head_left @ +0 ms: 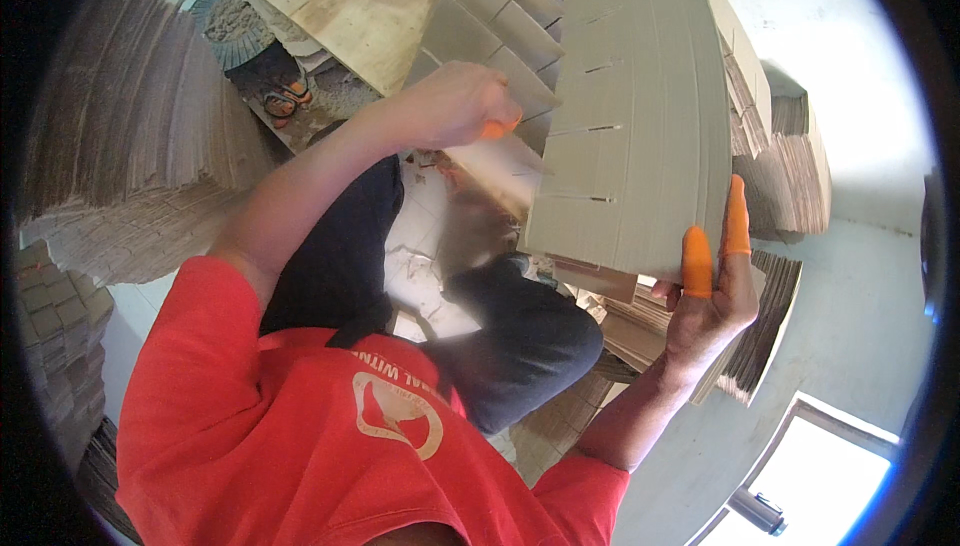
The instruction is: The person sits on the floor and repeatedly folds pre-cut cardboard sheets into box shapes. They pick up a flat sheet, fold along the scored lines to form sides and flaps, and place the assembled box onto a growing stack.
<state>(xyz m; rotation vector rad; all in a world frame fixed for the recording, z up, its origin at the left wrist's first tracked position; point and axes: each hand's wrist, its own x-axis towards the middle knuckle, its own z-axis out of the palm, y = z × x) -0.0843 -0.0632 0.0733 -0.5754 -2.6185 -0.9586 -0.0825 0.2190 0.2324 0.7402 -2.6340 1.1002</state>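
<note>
Beside the pale wall [850,286]: slotted cardboard sheet [655,126] steadied at its lower right corner

Sheet stands tilted, right of centre, beyond the dark trousers [535,336]. Slots [600,130] run in a column toward its left side. One layer or several held together: cannot tell.

Right hand [715,318]: grip closed on the lower corner. One orange finger cover [697,264] presses the near face; another finger lies up along the right edge. Left hand [455,106]: fingers curled nearly into a fist, beside the layered cardboard pieces [490,21], left of the sheet. Whether that grip has hold of anything: cannot tell, fingertips mostly turned away.

On handling, my judgement: board this broad will likely swing if held at one corner alone, so a second contact near the slotted side would steady it. Keep pressure flat through the covered pads; a hard pinch could crease the corner. Keep slot mouths free of fingers, and push or pull in line with the cuts, since a sideways tug may tear the strips between them.

Elbow room matters too: cardboard stacks [790,166] stand close behind the sheet, easily knocked. Scissors [287,98] lie well apart, past the left forearm.
</note>
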